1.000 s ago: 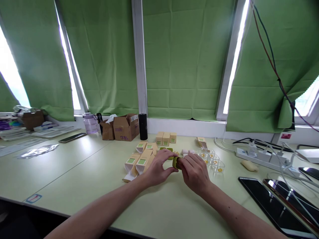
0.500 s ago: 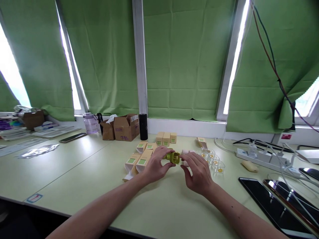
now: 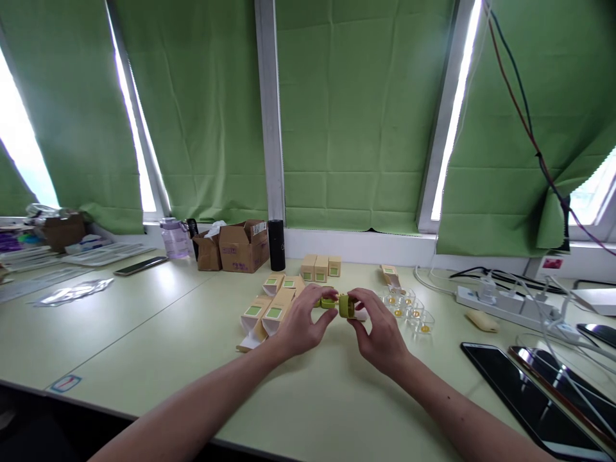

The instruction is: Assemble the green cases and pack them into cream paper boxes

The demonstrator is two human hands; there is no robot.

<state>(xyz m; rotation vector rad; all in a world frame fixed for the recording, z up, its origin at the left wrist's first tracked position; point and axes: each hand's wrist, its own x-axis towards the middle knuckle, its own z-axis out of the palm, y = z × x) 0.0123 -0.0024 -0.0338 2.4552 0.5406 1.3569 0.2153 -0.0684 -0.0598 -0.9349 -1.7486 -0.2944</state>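
Observation:
My left hand point(image 3: 308, 319) is closed, its thumb and fingers around a small olive-green plastic piece point(image 3: 328, 301), which they partly cover. My right hand point(image 3: 378, 324) pinches a second olive-green piece point(image 3: 346, 306), short and hollow-looking, between thumb and fingertips. A narrow gap parts the two pieces, both just above the table. Beside my left hand lie several small tan boxes with green labels point(image 3: 273, 313), some with flaps open. To the right of my right hand stand several clear little cups with yellow centres point(image 3: 414, 310). Something pale pink point(image 3: 360, 315) is partly hidden behind my right fingers.
More tan boxes point(image 3: 321, 267) stand behind the hands, with an open one point(image 3: 390, 276) to their right. Cardboard boxes point(image 3: 244, 248), a black cylinder point(image 3: 276, 245) and a lilac bottle point(image 3: 174, 239) line the back. A power strip point(image 3: 514, 311) and dark tablets point(image 3: 510, 391) lie right.
My right hand has closed on the hollow green piece and shifted it slightly right, apart from the green at my left fingers. My left hand has barely moved.

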